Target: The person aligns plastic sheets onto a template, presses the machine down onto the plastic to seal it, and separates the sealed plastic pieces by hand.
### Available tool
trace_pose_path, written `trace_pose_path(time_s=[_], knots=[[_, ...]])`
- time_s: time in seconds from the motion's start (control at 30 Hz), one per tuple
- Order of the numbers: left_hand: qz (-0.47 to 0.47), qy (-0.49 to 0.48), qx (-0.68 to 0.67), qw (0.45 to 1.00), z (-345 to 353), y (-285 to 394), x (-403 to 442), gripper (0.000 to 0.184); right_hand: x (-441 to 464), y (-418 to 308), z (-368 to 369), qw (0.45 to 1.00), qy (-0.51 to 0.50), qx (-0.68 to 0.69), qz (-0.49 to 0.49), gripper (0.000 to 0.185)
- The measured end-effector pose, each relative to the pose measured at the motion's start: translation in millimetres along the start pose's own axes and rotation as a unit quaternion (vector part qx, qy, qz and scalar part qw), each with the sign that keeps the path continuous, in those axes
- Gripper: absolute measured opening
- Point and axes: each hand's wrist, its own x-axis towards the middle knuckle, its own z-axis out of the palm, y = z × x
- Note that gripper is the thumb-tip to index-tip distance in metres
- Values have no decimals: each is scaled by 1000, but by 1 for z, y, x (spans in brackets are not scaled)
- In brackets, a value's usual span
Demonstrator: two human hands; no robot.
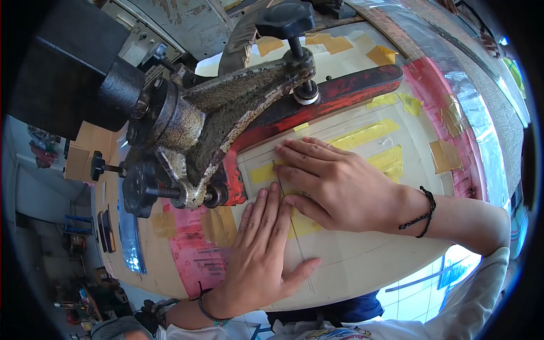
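Observation:
My left hand (262,255) lies flat, fingers together and thumb spread, on a pale board (362,260) marked with thin drawn lines. Beside it my right hand (343,184) also rests palm down, its fingers stretched towards the left and its thumb near the left fingertips. Under and around the hands, a thin translucent sheet (326,226) appears to cover the surface, though its full outline is hard to make out. Strips of yellow tape (365,134) show beyond the right hand. Just past the fingertips stands a red L-shaped bar (354,93).
A heavy metal bracket (232,105) with black knobs (285,20) overhangs the board at upper left. Pink strips (195,249) and brown tape (445,157) line the sides. At far left are dark slim tools (106,231) and a cardboard box (85,150).

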Motion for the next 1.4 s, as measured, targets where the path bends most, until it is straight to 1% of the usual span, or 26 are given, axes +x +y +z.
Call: trace_pose_path(time_s=[0.1,0.37,0.47,0.6,0.7,1.17,1.27,1.4], knots=[[-2,-1,-11,1000,0,0,1,100,0,1,2,1000,5,4,2,42],[0,-4,-12,1000,0,-1,0,101,0,1,0,1000,1,5,-1,41],[-1,-7,-13,1000,0,-2,0,100,1,0,-2,999,-42,9,22,44],[0,-11,-13,1000,0,-2,0,100,0,0,-1,999,-39,13,28,44],[-4,-3,-1,1000,-2,-1,1,96,0,0,-2,999,-38,13,27,44],[-3,-9,-6,1000,-4,-2,2,96,0,-2,-2,999,-40,15,32,46],[-1,-13,-20,1000,-3,-4,1,98,0,-1,1,1000,-2,6,12,44],[0,-18,-27,999,-3,-5,0,99,0,-3,1,1000,-2,-2,10,45]])
